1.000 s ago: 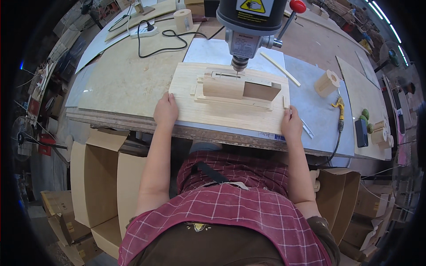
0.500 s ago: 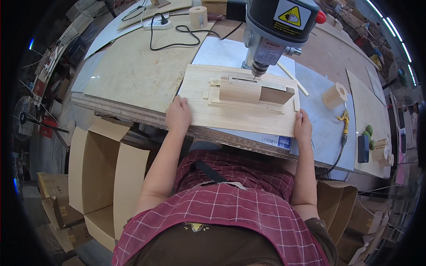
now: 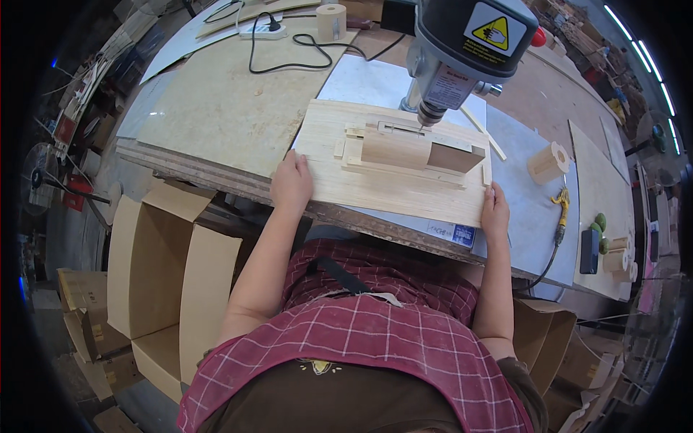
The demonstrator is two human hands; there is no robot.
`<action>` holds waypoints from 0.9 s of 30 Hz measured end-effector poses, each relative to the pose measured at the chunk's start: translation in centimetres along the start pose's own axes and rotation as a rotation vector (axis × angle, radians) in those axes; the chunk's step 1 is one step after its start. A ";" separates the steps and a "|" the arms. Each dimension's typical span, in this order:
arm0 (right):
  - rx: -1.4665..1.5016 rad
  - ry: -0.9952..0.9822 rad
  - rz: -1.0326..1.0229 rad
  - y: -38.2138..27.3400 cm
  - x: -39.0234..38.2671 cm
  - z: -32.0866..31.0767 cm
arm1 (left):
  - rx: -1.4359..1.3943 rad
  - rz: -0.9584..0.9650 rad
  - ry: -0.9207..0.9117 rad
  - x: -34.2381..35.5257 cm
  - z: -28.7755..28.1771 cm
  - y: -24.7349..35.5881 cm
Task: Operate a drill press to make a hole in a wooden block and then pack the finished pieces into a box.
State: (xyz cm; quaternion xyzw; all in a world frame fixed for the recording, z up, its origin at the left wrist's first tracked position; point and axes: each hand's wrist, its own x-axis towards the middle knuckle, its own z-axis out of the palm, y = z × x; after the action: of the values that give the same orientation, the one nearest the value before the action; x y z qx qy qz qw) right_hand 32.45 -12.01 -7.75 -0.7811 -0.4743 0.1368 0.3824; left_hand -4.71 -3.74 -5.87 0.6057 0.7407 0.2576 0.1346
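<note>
A flat wooden board (image 3: 390,195) lies under a bench drill press (image 3: 462,43). My left hand (image 3: 291,182) grips the board's left edge, and my right hand (image 3: 495,211) grips its right edge, fingers closed on both sides. Fixed on the board are thin wooden strips that frame a light wooden piece with a curved face (image 3: 393,149). To its right sits a darker brown block (image 3: 455,156). Behind the curved piece shows a slotted strip (image 3: 401,129). The drill chuck (image 3: 431,114) hangs just over this strip; whether the bit touches it I cannot tell.
A hollow wooden cylinder (image 3: 548,162) and a yellow air blow gun (image 3: 560,209) lie to the right. Farther right are a dark box (image 3: 589,251) and more cylinders. Another cylinder (image 3: 331,23) and a power strip (image 3: 263,32) are at the back left. Open cardboard boxes (image 3: 155,267) stand below the table.
The view has shifted slightly, so the drill press and table appear a little farther right. Both hands keep their hold on the board, which looks slightly turned.
</note>
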 end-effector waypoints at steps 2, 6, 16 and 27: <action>-0.016 -0.007 -0.024 -0.4 0.0 0.0 | 0.004 0.000 0.006 0.0 0.0 -0.1; -0.021 0.000 0.010 0.3 0.1 0.1 | 0.027 0.013 0.002 0.1 -0.1 0.1; -0.200 0.138 -0.251 -1.5 0.7 -1.8 | -0.414 0.419 0.190 -0.3 -1.9 3.1; 0.015 -0.019 -0.129 -1.9 3.6 -2.9 | -0.628 0.368 -0.141 -2.0 1.0 8.7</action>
State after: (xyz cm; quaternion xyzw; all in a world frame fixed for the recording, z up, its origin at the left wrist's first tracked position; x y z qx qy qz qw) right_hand 34.74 -9.86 -3.89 -0.7448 -0.5260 0.1228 0.3919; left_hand 3.51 -4.27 -2.17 0.6742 0.4933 0.4499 0.3158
